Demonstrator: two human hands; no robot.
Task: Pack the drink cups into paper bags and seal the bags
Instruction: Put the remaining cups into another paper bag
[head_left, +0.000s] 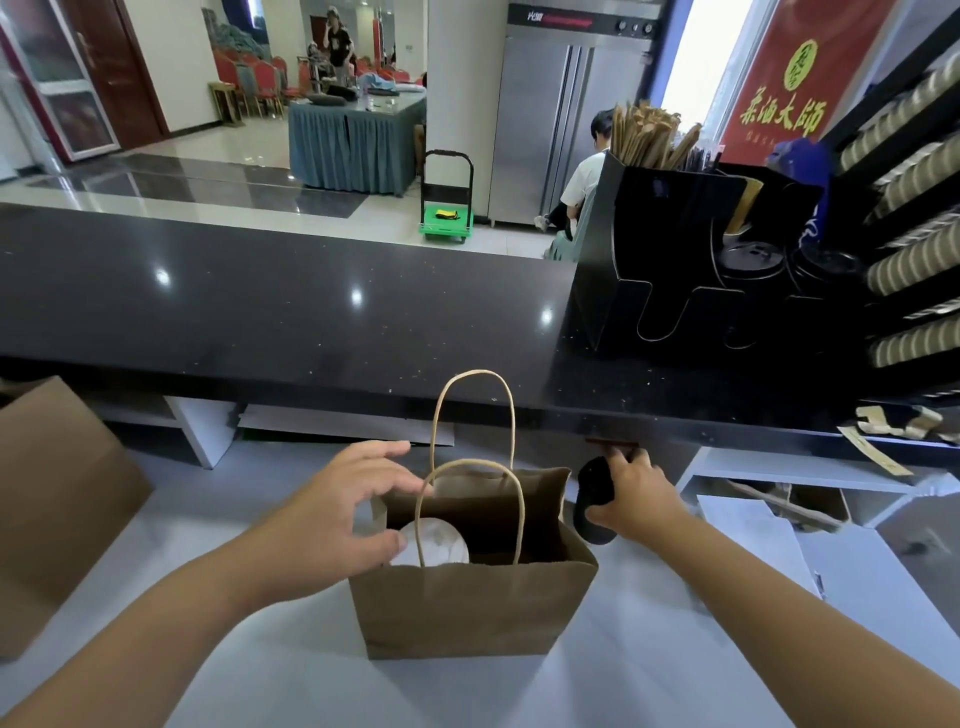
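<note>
The paper bag (467, 613) is standing upright and open-mouthed on the pale table (649, 649), about midway along it and short of its far edge. Its two twisted handles are sticking up, one at the far wall (472, 405) and one at the near wall (470, 467). One white-lidded cup (441, 543) is sitting inside, in the bag's left half, with only its lid showing.

The left hand (332, 514) is hovering at the bag's left rim, its fingers (384, 449) spread and loosely bent over the far left corner of the mouth, while the thumb is lying just beside the white lid. Whether it is actually touching the paper cannot be told.

Just beside the bag's right wall, the right hand (641, 499) is gripping one black cup (595, 499), its fingers (623, 457) curling round the cup's far side. The cup is blurred and is leaning slightly.

One cardboard box (57, 509) is resting at the table's left edge. Along the table's far edge, a raised black ledge (311, 312) is running the full width of the view. At its right end, a black organiser (665, 249) is holding a bunch of paper-wrapped straws (644, 135), and rows of stacked cups (914, 260) are lying in a rack at the far right.

Beyond the ledge, a tiled room is showing a steel fridge (561, 130), a green trolley (447, 218), a red sign (789, 88) and a seated person (587, 182).
</note>
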